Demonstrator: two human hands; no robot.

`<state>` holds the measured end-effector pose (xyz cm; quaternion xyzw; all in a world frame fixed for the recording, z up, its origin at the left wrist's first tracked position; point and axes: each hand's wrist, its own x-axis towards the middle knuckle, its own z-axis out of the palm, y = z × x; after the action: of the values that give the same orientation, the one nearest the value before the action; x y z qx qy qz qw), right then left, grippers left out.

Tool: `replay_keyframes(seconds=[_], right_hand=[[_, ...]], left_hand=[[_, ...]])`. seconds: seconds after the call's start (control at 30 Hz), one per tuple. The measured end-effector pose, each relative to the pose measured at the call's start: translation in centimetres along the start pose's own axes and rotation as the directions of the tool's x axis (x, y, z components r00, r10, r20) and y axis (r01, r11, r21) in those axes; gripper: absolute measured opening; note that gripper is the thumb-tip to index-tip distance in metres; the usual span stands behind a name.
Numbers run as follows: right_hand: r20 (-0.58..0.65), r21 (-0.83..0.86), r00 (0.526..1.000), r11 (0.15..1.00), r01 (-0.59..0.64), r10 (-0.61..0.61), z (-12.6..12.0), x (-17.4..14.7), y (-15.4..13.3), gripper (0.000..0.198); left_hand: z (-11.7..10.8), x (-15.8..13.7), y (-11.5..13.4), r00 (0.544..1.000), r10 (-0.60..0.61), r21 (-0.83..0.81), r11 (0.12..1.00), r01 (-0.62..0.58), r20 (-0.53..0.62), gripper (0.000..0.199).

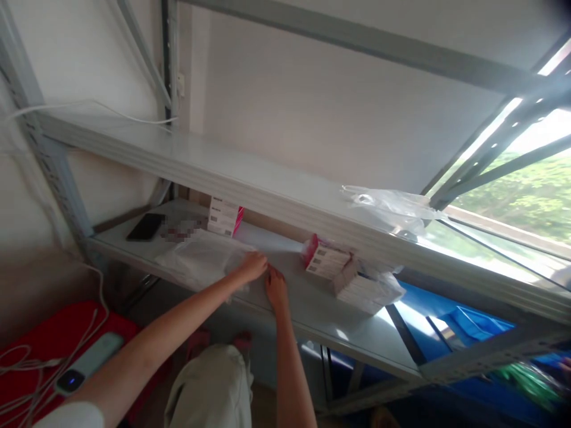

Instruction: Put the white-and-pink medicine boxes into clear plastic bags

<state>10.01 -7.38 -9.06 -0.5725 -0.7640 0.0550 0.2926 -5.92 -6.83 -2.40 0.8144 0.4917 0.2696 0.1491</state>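
Note:
A clear plastic bag (200, 255) lies spread on the lower shelf (285, 258). My left hand (253, 266) is closed at the bag's right end, its fingers curled on the film. Just right of it, my right hand (277, 288) has its fingertips pressed together above the shelf, almost touching the left fingers. Whatever those fingertips pinch is too small to make out. Behind the bag stands a white and pink box (223, 217). To the right of my hands sit a row of small white boxes with a pink end (328, 261) and a plastic-wrapped stack of white boxes (361, 288).
A black phone (146, 227) lies at the shelf's left end. Another plastic bag (392, 208) rests on the upper shelf (267, 172), whose front beam overhangs the lower one. Low left, a red stool (84, 318) carries a pale device (91, 359) and white cables.

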Motion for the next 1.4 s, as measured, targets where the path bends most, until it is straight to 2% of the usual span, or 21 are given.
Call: replay_keyframes(seconds=[0.07,0.17,0.23,0.33,0.4,0.53,0.7,0.77,0.8,0.87,0.93,1.0,1.03,1.07,1.17,1.2,1.3,1.4], right_hand=[[0.007,-0.019,1.000,1.000,-0.002,0.003,0.0,0.0,0.0,0.051],[0.016,-0.048,1.000,0.999,-0.025,0.026,-0.1,0.1,0.0,0.053],[0.014,-0.069,0.999,0.997,-0.044,0.045,0.0,0.1,0.0,0.051],[0.008,-0.081,0.999,0.995,-0.052,0.053,0.2,0.1,0.1,0.050],[0.016,-0.082,0.998,0.995,-0.055,0.056,0.3,0.1,0.1,0.050],[0.047,-0.076,0.995,0.993,-0.086,0.089,0.3,0.1,0.3,0.050],[0.005,0.042,0.996,0.995,-0.091,0.091,0.0,-0.2,0.4,0.057],[-0.023,0.165,0.995,0.982,-0.092,0.097,-0.5,-0.4,-0.1,0.060],[-0.037,0.247,0.994,0.965,-0.091,0.103,-0.8,-0.4,-0.6,0.060],[-0.052,0.446,0.990,0.890,-0.097,0.134,-1.9,-0.5,-2.1,0.056],[-0.002,0.657,0.985,0.743,-0.127,0.171,-3.2,-0.5,-4.0,0.055],[0.123,0.808,0.984,0.563,-0.175,0.129,-4.4,-0.6,-6.0,0.059],[0.154,0.835,0.984,0.520,-0.180,0.092,-4.9,-0.7,-6.8,0.059],[0.155,0.841,0.985,0.513,-0.171,0.073,-5.2,-0.8,-7.5,0.058],[0.081,0.813,0.990,0.567,-0.133,0.116,-5.7,-1.0,-8.0,0.043],[0.073,0.816,0.986,0.559,-0.146,0.150,-5.7,-1.1,-7.6,0.037],[0.091,0.861,0.956,0.460,-0.217,0.280,-6.0,-1.9,-5.3,0.028],[0.008,0.880,0.898,0.423,-0.216,0.441,-7.0,-2.7,-2.0,0.025]], left_hand=[[-2.1,-1.1,-1.3,0.997,-0.041,0.092,0.995,0.047,-0.067,0.029],[-4.5,-3.9,-4.2,0.970,-0.182,0.291,0.930,0.223,-0.162,0.033],[-5.4,-5.9,-6.1,0.953,-0.279,0.362,0.882,0.302,-0.118,0.038],[-6.0,-7.7,-8.1,0.940,-0.339,0.381,0.865,0.326,-0.035,0.031],[-6.0,-8.0,-8.5,0.937,-0.346,0.374,0.866,0.333,-0.032,0.023],[-6.3,-7.1,-8.1,0.927,-0.371,0.341,0.865,0.368,-0.059,0.025],[-9.1,-5.9,-6.9,0.909,-0.382,0.285,0.864,0.416,-0.169,0.029],[-10.7,-5.4,-6.1,0.923,-0.317,0.210,0.908,0.362,-0.221,0.029],[-11.4,-5.1,-5.6,0.943,-0.252,0.146,0.947,0.287,-0.218,0.029],[-12.1,-4.4,-4.4,0.988,-0.077,-0.026,0.997,0.074,-0.130,0.030],[-11.9,-3.9,-3.1,0.997,0.082,-0.200,0.976,-0.081,-0.007,0.032],[-10.7,-3.5,-1.6,0.987,0.152,-0.307,0.943,-0.128,0.053,0.030],[-9.9,-3.3,-0.9,0.986,0.159,-0.337,0.932,-0.131,0.055,0.027],[-9.0,-3.2,-0.2,0.986,0.158,-0.365,0.922,-0.131,0.047,0.024],[-6.7,-3.1,1.4,0.986,0.165,-0.454,0.880,-0.136,0.025,0.020],[-6.1,-3.1,1.7,0.986,0.166,-0.481,0.865,-0.140,0.012,0.021],[-5.7,-3.3,1.6,0.987,0.155,-0.515,0.842,-0.159,-0.051,0.028],[-6.7,-3.8,0.1,0.985,0.087,-0.410,0.901,-0.142,-0.148,0.030]])
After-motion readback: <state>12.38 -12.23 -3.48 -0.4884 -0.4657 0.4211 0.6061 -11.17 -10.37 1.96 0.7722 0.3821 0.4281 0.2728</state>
